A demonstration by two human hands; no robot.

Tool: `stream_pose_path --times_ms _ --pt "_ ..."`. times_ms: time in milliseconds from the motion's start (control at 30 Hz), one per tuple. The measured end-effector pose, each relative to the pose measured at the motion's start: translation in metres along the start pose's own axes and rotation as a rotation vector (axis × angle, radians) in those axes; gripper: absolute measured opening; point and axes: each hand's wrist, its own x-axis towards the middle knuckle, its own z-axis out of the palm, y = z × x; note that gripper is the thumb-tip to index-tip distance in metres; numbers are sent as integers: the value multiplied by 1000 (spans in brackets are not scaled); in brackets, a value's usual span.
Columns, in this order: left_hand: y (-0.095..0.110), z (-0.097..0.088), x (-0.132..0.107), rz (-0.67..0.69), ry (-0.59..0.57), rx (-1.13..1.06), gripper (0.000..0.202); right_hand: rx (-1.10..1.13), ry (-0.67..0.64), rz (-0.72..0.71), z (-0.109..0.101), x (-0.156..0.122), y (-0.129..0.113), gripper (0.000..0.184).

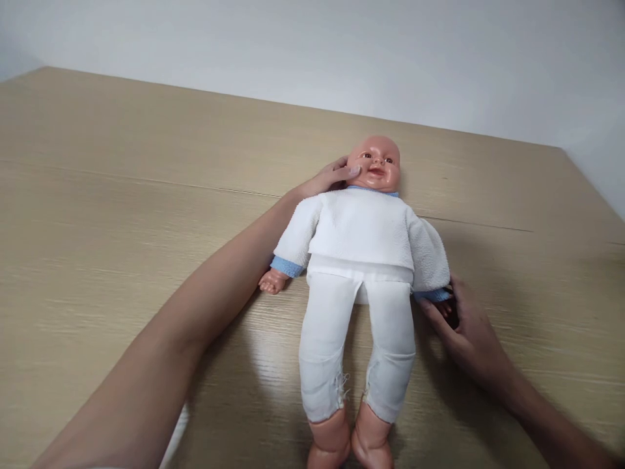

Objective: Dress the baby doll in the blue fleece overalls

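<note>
A baby doll [361, 234] lies on its back, its head away from me and its feet at the bottom edge of the view. It wears a white fleece top with blue collar and cuffs, and white trousers frayed at the lower legs. My left hand [336, 176] holds the side of the doll's head, thumb on its cheek; the other fingers are mostly hidden behind the head. At the other side, my right hand [463, 332] curls round the blue sleeve cuff [434, 295], with the doll's hand partly hidden inside my grip.
Under the doll is a light wood-grain table [122, 215] with a thin seam running across it. A pale wall [312, 52] rises behind the table's far edge. My left forearm stretches alongside the doll's other arm [274, 281].
</note>
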Motion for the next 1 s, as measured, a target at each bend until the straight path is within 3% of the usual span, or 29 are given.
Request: stream_pose_path --times_ms 233,567,700,833,933,1000 --pt "0 0 1 9 -10 13 81 15 -4 -15 2 1 0 54" --pt "1 -4 -14 37 108 25 91 -23 58 -132 11 9 13 49" --pt "10 -3 -45 -2 276 -20 89 -40 70 -177 8 13 30 57" --pt "23 7 -92 -53 320 50 75 88 3 -116 -12 6 45 77" --pt "28 13 -126 -70 426 114 63 129 65 -25 -30 -26 49 80" --pt "32 14 -145 -91 508 139 56 121 163 -43 -33 -64 54 64"
